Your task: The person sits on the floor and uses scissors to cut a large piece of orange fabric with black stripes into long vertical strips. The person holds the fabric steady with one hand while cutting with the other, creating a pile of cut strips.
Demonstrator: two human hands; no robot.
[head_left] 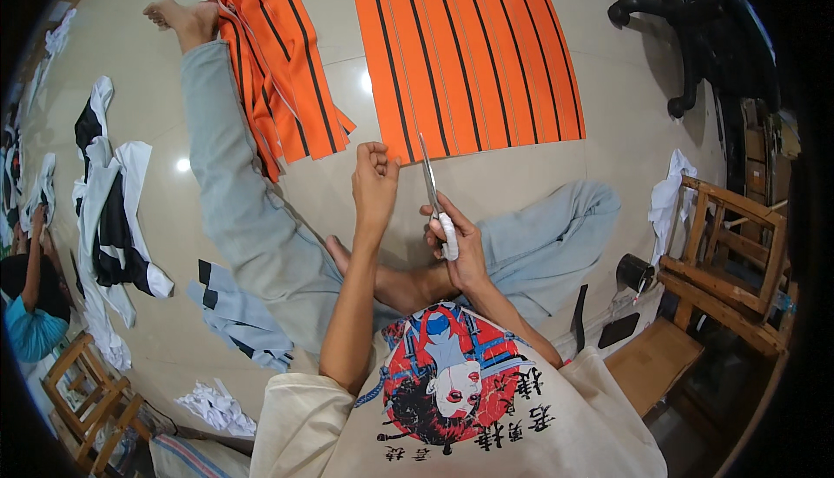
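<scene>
A large sheet of orange fabric with black and thin pale stripes lies flat on the floor ahead. At its near left corner my left hand has its fingers curled in, pinching the fabric's edge. My right hand grips a pair of scissors by the handles, which have a white wrapping. The scissor blades point away from me and look nearly closed, their tips over the fabric's near edge. Left of the sheet, a bunched pile of the same orange striped fabric rests against my outstretched leg.
Black and white cloth pieces, grey-blue scraps and white scraps lie at left. A wheeled chair base stands far right, a wooden stool and cardboard nearer. Another person is at the left edge.
</scene>
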